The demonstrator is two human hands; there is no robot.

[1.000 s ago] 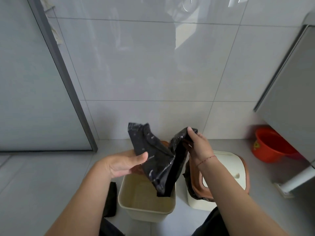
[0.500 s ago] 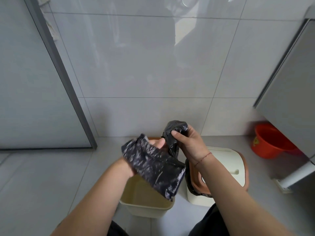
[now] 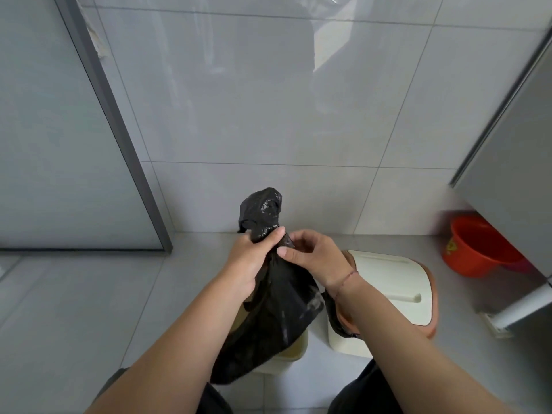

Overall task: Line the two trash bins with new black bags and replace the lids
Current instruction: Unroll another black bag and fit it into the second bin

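A person's two bare hands bunch a black bag [image 3: 277,306] above a lidless cream bin [image 3: 294,348] on a grey tiled floor. The left hand [image 3: 252,258] is clenched around the bag's gathered neck, a crumpled tuft of plastic standing up at 12 o'clock from the fist. The right hand [image 3: 313,255], a thin red string at its wrist, pinches the same neck from the 3 o'clock side with thumb and fingers drawn close. The rest of the bag hangs slack toward 6 o'clock, covering most of the open bin beneath. At 3 o'clock from that bin stands a second bin [image 3: 346,345], its cream lid [image 3: 388,282] with brown rim in place and black plastic showing at its edge. A red bucket [image 3: 478,249] sits farther off at 2 o'clock, against the wall.
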